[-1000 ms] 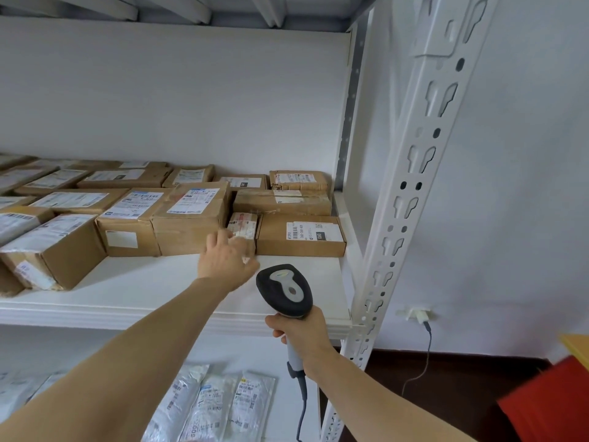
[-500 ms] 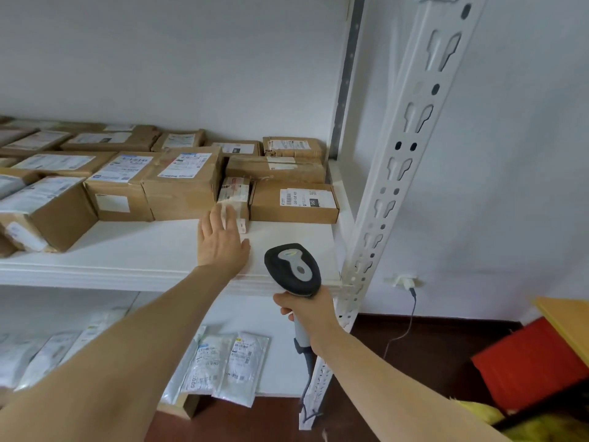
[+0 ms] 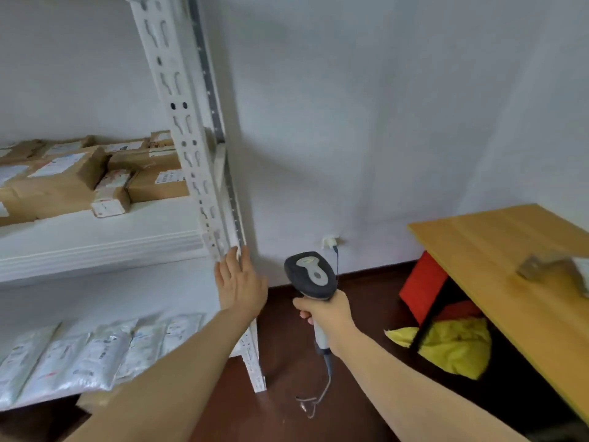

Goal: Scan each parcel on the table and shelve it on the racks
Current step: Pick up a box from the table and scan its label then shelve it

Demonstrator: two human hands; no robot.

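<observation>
Lower shelf: glossy white poly mailers (image 3: 79,355), print too blurred to read. Middle shelf: brown cardboard parcels (image 3: 63,183), white labels unreadable; small parcel (image 3: 110,199) at the front edge. Left hand (image 3: 239,282), flat and empty, has come off that parcel and is now in front of the perforated white rack upright (image 3: 188,154). Right hand (image 3: 328,317) grips the corded grey-black scanner (image 3: 310,275). View has swung right: wooden table (image 3: 494,250) with one blurred parcel (image 3: 554,266) on it.

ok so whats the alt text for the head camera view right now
A person's right hand grips a corded barcode scanner while the left hand, open and empty, is raised near a white rack upright. The upper shelf holds cardboard parcels and the one below white mailer bags; a wooden table stands to the right.
</observation>
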